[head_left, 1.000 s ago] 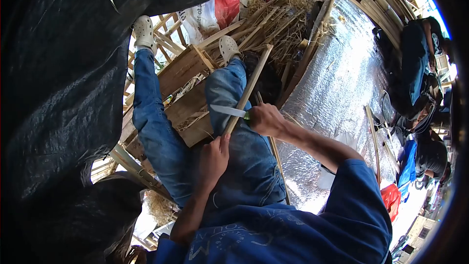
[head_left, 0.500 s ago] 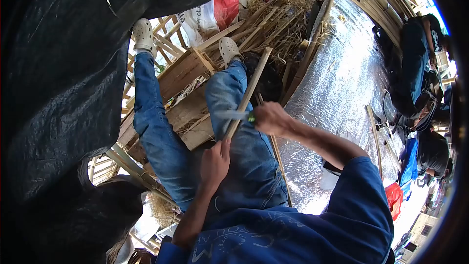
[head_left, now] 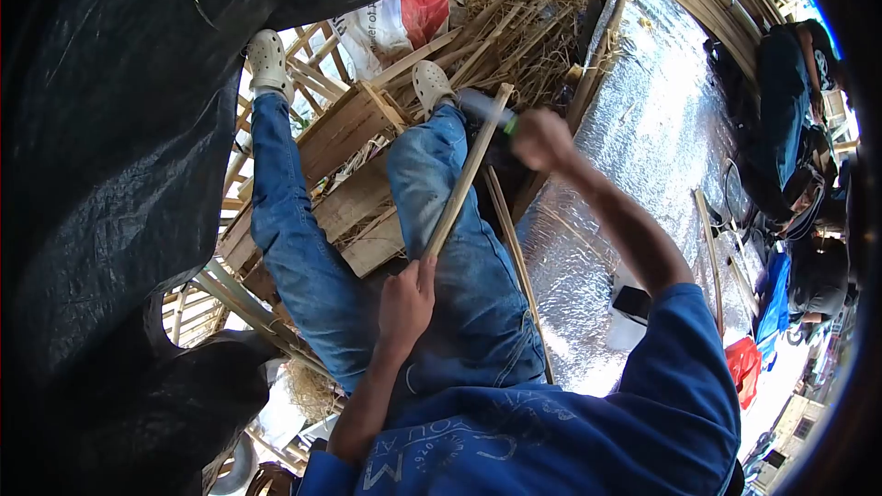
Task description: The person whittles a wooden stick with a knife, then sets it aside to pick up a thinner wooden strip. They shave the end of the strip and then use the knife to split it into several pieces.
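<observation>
My left hand (head_left: 407, 305) is closed round the near end of a bamboo strip (head_left: 459, 186), which slants up and away over my right thigh. A knife (head_left: 484, 108) is gripped in my right hand (head_left: 542, 140); its blade, smeared by motion, crosses the strip close to the far tip. A bit of green shows on the knife where the handle meets my fist. Below both hands are my legs in blue jeans (head_left: 299, 253).
Wooden planks (head_left: 354, 211) lie between my legs. Bamboo offcuts (head_left: 501, 32) and straw pile up ahead. A shiny foil sheet (head_left: 634, 147) spreads on the right, with a phone-like dark object (head_left: 632, 301) on it. Black plastic sheeting (head_left: 119, 147) hangs at left. People (head_left: 781, 110) are at far right.
My right hand has moved the knife up and away along the strip, from its middle to near its far tip. My left hand keeps its hold on the near end.
</observation>
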Demonstrator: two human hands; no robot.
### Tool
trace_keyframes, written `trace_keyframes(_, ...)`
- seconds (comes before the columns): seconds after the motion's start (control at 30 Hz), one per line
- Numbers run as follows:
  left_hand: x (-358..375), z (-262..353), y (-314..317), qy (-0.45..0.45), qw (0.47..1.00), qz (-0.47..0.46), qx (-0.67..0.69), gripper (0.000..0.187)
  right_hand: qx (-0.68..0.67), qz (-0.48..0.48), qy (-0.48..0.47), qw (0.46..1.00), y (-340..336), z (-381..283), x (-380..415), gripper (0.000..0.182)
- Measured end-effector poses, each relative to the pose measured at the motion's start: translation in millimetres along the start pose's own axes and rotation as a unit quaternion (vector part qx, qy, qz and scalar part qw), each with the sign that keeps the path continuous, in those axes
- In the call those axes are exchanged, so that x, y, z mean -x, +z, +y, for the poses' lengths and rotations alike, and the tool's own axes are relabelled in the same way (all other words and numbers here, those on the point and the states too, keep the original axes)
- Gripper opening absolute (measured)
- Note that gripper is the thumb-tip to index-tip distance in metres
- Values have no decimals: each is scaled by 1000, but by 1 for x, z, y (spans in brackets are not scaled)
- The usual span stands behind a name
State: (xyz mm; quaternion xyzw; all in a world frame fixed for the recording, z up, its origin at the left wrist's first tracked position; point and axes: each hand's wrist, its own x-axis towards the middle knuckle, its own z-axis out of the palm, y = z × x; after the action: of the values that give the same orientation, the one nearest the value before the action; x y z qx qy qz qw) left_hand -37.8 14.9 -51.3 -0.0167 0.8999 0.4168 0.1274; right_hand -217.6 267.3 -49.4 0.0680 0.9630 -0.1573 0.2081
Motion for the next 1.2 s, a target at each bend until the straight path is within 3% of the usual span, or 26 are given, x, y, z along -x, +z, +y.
trace_keyframes(0.03,0,0,1,1,1000,-3,-1,43,119,44,-40,991,-20,20,-30,20)
trace_keyframes(0.07,-2,1,2,3,1000,-1,-5,43,100,65,-56,991,-13,23,-37,20)
trace_keyframes(0.13,-6,3,1,9,1000,5,-7,43,41,15,-30,999,-4,0,-12,21)
trace_keyframes(0.17,-6,2,1,7,1000,2,8,42,63,-3,-111,992,-2,-18,25,19)
trace_keyframes(0.2,-7,1,1,2,1000,0,24,42,116,-107,-152,976,7,-36,53,19)
trace_keyframes(0.23,-6,1,3,-3,1000,5,28,42,44,-133,-193,971,33,-38,77,19)
trace_keyframes(0.27,-5,0,2,-3,1000,4,24,42,93,-146,-219,960,37,-39,83,18)
trace_keyframes(0.33,-1,-3,0,-4,1000,-6,14,42,120,-54,-159,979,13,-26,54,19)
trace_keyframes(0.4,-1,-3,-1,0,1000,-9,9,43,-4,-4,39,999,-8,21,-23,21)
trace_keyframes(0.43,-2,-1,1,4,1000,-11,10,43,-3,0,43,999,-8,25,-28,21)
trace_keyframes(0.5,-6,1,3,13,1000,9,12,43,64,38,-38,996,-13,24,-35,23)
trace_keyframes(0.53,-7,1,3,15,1000,13,18,43,66,2,-20,998,-14,7,-15,20)
trace_keyframes(0.63,-7,-1,1,4,998,-5,58,44,52,-129,-184,973,40,-19,65,15)
trace_keyframes(0.67,-7,-2,2,0,998,-5,57,44,51,-131,-186,972,38,-21,63,15)
trace_keyframes(0.73,-5,-5,0,-9,999,-5,49,47,203,-127,-229,944,32,-26,57,14)
trace_keyframes(0.8,-4,-5,-3,-31,996,-39,76,49,48,-41,-43,997,0,-4,8,14)
trace_keyframes(0.87,-6,-9,-7,-57,991,-67,101,50,153,81,-69,982,-21,26,-39,17)
trace_keyframes(0.93,-10,-16,-2,-84,982,-91,141,53,29,2,-10,1000,-4,6,-21,20)
trace_keyframes(1.0,-14,-16,-3,-84,981,-89,148,52,84,-49,-150,984,19,-23,33,20)
trace_keyframes(1.03,-12,-16,0,-90,980,-91,152,51,47,-84,-202,975,40,-31,63,19)
trace_keyframes(1.07,-8,-14,0,-95,979,-89,155,51,51,-89,-204,974,38,-31,64,19)
trace_keyframes(1.13,1,-8,-10,-51,991,-62,103,47,94,-70,-116,986,30,-30,60,20)
trace_keyframes(1.17,8,-4,-13,-54,991,-66,99,47,71,-2,-85,994,29,-8,35,22)
trace_keyframes(1.2,15,1,-17,-58,996,-54,49,44,8,6,-9,1000,15,8,15,25)
